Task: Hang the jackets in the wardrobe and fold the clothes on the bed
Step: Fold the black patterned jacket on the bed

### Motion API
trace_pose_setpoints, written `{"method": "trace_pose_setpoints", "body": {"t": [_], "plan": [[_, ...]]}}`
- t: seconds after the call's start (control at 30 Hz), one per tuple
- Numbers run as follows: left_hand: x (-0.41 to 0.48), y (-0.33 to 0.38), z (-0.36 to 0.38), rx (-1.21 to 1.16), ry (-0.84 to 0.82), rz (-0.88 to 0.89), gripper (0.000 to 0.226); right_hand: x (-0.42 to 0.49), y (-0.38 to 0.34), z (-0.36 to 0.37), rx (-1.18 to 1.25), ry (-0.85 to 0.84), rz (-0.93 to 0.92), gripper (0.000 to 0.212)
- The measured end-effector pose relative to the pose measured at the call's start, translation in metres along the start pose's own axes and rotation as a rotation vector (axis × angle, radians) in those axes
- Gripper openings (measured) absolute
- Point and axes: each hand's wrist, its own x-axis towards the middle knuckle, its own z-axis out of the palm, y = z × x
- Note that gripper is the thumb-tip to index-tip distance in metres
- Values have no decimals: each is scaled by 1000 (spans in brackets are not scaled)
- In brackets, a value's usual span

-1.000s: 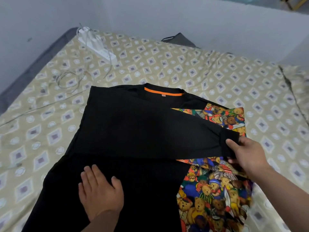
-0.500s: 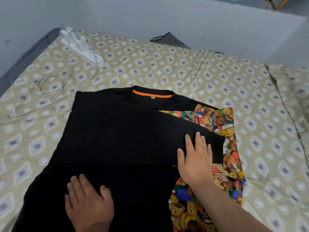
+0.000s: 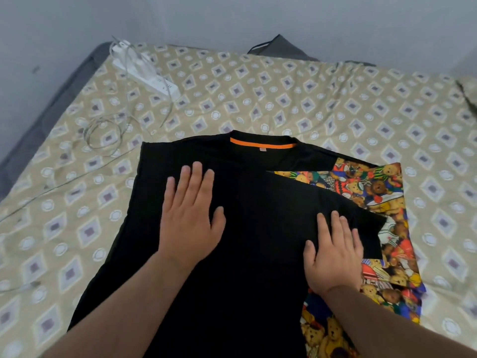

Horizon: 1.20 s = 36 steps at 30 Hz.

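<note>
A black T-shirt (image 3: 260,202) with an orange collar band lies flat on the bed, its right sleeve folded across the chest. Under its right side shows a cloth printed with colourful teddy bears (image 3: 382,192). My left hand (image 3: 191,215) rests flat on the shirt's upper left chest, fingers straight. My right hand (image 3: 333,251) presses flat on the folded sleeve near its cuff end.
The bed sheet (image 3: 322,99) is beige with a diamond pattern. A white power strip (image 3: 144,71) and a coiled cable (image 3: 105,130) lie at the far left corner. A dark grey item (image 3: 281,47) sits against the wall at the far edge.
My left hand has slid up the shirt from near the hem to the upper chest. My right hand, which earlier held the sleeve end, now lies flat on the folded sleeve.
</note>
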Motion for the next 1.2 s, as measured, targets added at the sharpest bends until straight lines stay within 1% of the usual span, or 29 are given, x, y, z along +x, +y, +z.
{"method": "trace_pose_setpoints", "body": {"t": [0.07,0.1,0.13,0.17,0.27,0.37,0.47,0.63,0.87,1.07,1.2], "plan": [[24,-36,15,117,-163,-151,69,0,0,0,3,4,7,71],[24,-55,23,129,-240,-247,72,0,-1,1,6,7,8,71],[20,-71,31,122,-284,-309,78,0,-1,3,0,11,5,71],[15,-81,37,109,-295,-330,81,0,-1,5,-14,11,2,70],[11,-83,49,93,-241,-316,84,1,0,7,-52,0,11,70],[11,-80,46,68,-224,-331,82,2,-1,5,-73,-6,12,70],[11,-78,41,59,-246,-345,80,2,-1,6,-72,0,10,69],[12,-76,44,48,-221,-350,79,3,1,7,-72,10,4,68],[13,-76,48,79,-261,-353,79,4,3,5,-44,-35,-2,67],[16,-77,52,98,-291,-374,79,3,5,-1,43,10,-25,66],[15,-78,54,117,-279,-381,79,3,6,0,82,65,-45,65]]}}
